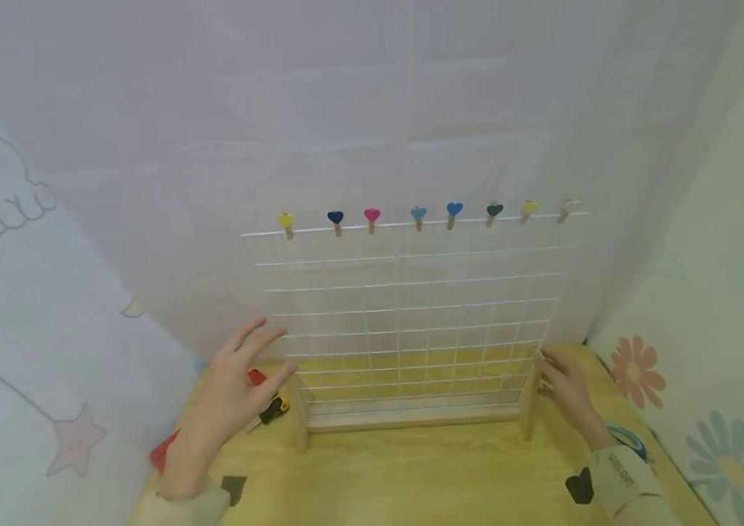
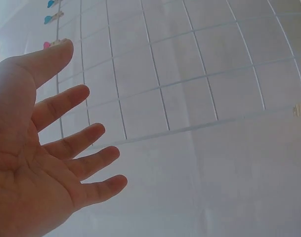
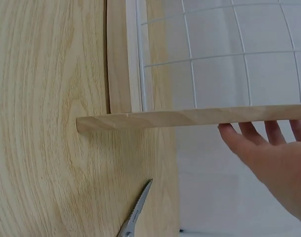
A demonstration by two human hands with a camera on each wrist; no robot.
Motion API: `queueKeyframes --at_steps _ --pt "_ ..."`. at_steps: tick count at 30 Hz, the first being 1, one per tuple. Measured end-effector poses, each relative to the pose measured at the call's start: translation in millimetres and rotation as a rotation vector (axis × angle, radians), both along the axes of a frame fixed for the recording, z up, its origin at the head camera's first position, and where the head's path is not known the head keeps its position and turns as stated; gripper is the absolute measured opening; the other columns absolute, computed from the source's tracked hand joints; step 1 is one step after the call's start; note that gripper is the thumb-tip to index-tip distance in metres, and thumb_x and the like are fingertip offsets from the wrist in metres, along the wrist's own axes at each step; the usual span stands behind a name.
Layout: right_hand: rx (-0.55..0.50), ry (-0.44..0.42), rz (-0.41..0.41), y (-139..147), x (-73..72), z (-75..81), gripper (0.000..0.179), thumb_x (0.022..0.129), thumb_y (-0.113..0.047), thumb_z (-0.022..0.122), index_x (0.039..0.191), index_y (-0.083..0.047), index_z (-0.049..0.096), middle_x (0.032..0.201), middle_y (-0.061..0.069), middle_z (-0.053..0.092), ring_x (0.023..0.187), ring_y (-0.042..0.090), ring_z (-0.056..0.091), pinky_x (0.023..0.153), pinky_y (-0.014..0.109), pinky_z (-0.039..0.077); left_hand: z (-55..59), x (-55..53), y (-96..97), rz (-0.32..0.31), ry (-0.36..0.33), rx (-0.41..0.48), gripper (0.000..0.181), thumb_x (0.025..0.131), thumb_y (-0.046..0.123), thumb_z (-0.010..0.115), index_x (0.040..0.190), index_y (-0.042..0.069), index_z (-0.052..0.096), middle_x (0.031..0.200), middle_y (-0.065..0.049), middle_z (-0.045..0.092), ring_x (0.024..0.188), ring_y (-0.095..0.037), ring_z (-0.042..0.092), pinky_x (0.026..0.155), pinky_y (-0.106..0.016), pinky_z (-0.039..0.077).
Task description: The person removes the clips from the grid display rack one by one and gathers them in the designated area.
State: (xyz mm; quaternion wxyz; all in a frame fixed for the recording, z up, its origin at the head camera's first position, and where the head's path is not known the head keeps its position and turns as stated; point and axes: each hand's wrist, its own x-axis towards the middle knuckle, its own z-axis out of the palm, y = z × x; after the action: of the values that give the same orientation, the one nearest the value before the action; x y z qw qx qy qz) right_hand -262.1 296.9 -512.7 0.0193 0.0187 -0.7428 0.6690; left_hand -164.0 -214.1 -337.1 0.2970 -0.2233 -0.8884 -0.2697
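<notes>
A white wire grid [image 1: 411,321] stands upright in a wooden stand with a base bar [image 1: 411,419] and two side posts. Small clothespins with coloured hearts, such as a pink one [image 1: 372,216], sit along its top wire. Beside the grid's left edge, my left hand [image 1: 230,391] is held with fingers spread and nothing in them. My right hand [image 1: 567,387] touches the outer face of the right post [image 3: 175,118] with its fingertips; its thumb is hidden in the right wrist view.
A yellow-and-black screwdriver [image 1: 273,410] and red items [image 1: 163,451] lie at left on the wooden table [image 1: 398,475]. At right lie a blue-handled tool [image 1: 628,438] and a black piece [image 1: 580,486]. In the right wrist view, a serrated metal blade [image 3: 139,207] shows near the post.
</notes>
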Motion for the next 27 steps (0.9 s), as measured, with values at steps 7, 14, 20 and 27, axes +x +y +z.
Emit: queueKeyframes --at_steps 7,14,20,27 --pt "-0.092 -0.069 0.111 5 -4.3 1.3 0.069 0.104 -0.031 0.040 0.150 0.007 0.005 0.151 0.033 0.013 0.135 0.051 0.019 0.101 0.055 0.036 16.7 -9.0 -3.5 -0.012 0.081 0.002 0.050 0.073 0.006 0.081 0.119 0.004 0.063 0.131 -0.024 0.051 0.116 -0.046 0.051 0.087 -0.063 0.044" --pt "-0.090 -0.064 0.128 8 -3.9 -0.3 0.071 0.104 -0.033 0.041 0.150 0.007 0.005 0.150 0.034 0.014 0.135 0.049 0.021 0.101 0.055 0.035 44.1 -15.8 -9.3 0.001 0.109 0.005 0.043 0.075 0.005 0.079 0.116 0.004 0.065 0.130 -0.023 0.053 0.117 -0.044 0.050 0.091 -0.062 0.041" --pt "-0.088 -0.070 0.139 15 -2.9 -1.1 0.071 0.102 -0.030 0.047 0.149 0.007 0.009 0.149 0.032 0.013 0.113 0.009 0.053 0.095 0.043 0.046 60.1 -19.6 -12.9 0.001 0.127 -0.004 0.040 0.076 0.006 0.078 0.114 0.003 0.067 0.127 -0.023 0.056 0.117 -0.042 0.051 0.092 -0.061 0.041" --pt "-0.024 -0.077 0.126 19 -4.7 0.4 0.071 0.101 -0.028 0.050 0.148 0.009 0.011 0.151 0.032 0.013 0.110 0.006 0.050 0.095 0.044 0.047 70.2 -23.9 -15.6 0.001 0.146 -0.012 0.040 0.076 0.005 0.078 0.114 0.003 0.067 0.124 -0.022 0.058 0.116 -0.039 0.053 0.090 -0.059 0.044"
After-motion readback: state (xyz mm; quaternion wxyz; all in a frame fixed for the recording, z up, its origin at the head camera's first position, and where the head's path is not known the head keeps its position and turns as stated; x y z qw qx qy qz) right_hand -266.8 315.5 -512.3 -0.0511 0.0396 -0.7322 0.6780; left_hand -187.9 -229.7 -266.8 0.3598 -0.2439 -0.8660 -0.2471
